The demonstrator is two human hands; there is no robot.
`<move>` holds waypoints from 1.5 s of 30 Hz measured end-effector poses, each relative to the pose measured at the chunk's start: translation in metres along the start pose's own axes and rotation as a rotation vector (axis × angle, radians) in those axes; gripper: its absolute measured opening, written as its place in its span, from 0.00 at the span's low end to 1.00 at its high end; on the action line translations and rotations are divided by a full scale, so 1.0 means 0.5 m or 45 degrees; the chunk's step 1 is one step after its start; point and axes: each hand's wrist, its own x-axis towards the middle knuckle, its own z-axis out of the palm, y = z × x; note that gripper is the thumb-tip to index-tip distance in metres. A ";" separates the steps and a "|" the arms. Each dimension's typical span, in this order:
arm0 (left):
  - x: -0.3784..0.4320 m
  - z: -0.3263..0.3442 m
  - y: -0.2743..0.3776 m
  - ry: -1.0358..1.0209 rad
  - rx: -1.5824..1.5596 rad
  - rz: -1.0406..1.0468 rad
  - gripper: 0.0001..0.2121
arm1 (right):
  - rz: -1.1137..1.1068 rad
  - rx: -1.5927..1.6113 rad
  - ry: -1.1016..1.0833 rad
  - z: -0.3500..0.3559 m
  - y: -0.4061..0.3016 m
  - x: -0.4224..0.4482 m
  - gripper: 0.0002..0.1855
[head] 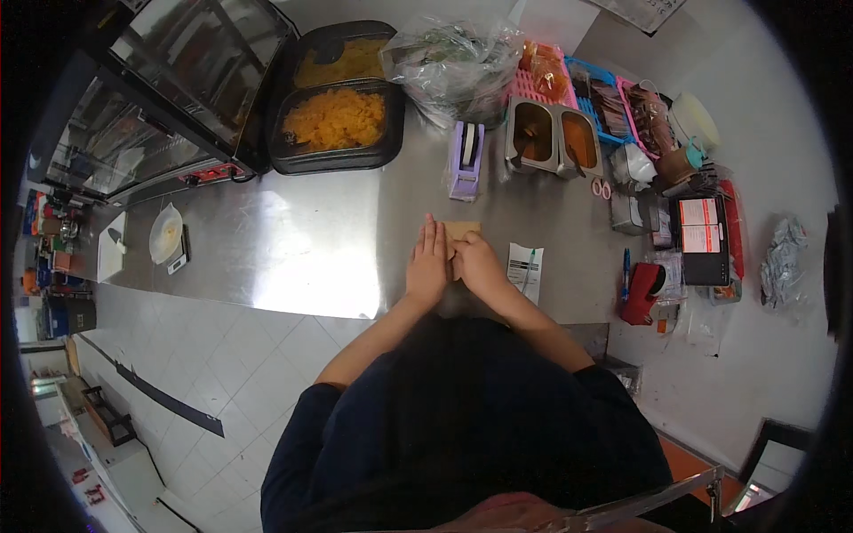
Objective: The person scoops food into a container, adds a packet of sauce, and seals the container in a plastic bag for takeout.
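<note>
A small piece of brown paper or thin card [466, 228] lies on the steel counter in front of me, partly covered by both hands. My left hand [428, 263] rests flat along its left side, fingers extended away from me. From the right, my right hand [481, 266] has its fingers curled at the paper, with the index finger and thumb by its middle; their exact grip is partly hidden. Just beyond the paper stands a purple tape dispenser [465, 166]. To the right of my right hand lies a printed slip [516, 273] with a green pen [530, 270] on it.
Black trays of orange food [336, 120], a plastic bag of greens [453, 66] and steel containers of sauce [580, 140] line the back. A glass display warmer [200, 73] stands left, beyond a bowl [165, 233] on a scale. At right are pink-handled scissors [601, 188] and a red stapler-like tool [641, 293].
</note>
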 end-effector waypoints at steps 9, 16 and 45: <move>-0.004 -0.009 0.002 0.034 -0.144 0.036 0.31 | -0.166 0.283 0.179 -0.019 0.014 -0.017 0.10; -0.004 -0.008 -0.011 0.008 -0.273 0.044 0.33 | -0.287 0.271 0.307 -0.016 0.019 -0.024 0.10; 0.008 -0.111 -0.015 -0.375 0.223 0.459 0.23 | 0.871 -0.034 0.455 -0.034 0.192 -0.192 0.30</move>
